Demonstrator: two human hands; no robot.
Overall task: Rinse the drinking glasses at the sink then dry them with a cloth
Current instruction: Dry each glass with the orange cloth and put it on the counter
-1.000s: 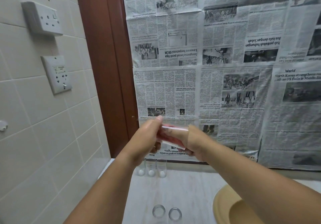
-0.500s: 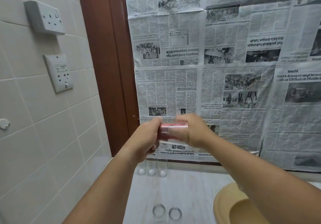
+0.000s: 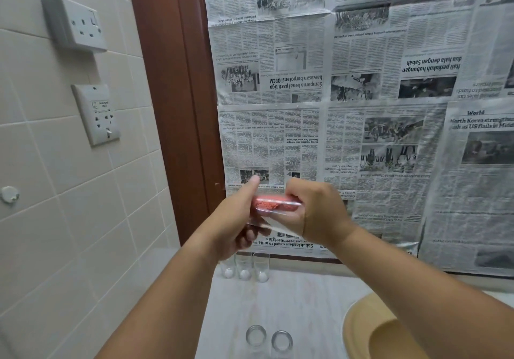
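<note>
I hold a clear drinking glass [image 3: 278,219] on its side at chest height, in front of the newspaper-covered wall. A pink cloth [image 3: 267,205] is stuffed inside it. My left hand [image 3: 236,222] grips the glass's left end, thumb pointing up and fingers curled beneath. My right hand [image 3: 317,211] wraps over its right end and hides that end. Three more glasses [image 3: 244,268] stand in a row at the back of the counter. Two glasses [image 3: 256,336] stand near the front edge.
A beige basin [image 3: 358,328] sits at the lower right of the pale counter [image 3: 300,303]. A tiled wall with two sockets [image 3: 75,26] closes the left side. A brown wooden frame [image 3: 172,108] runs up beside the newspaper sheets.
Both hands stayed together on the glass and turned it slightly. My right fingers curled further over its top and my left thumb lifted upright.
</note>
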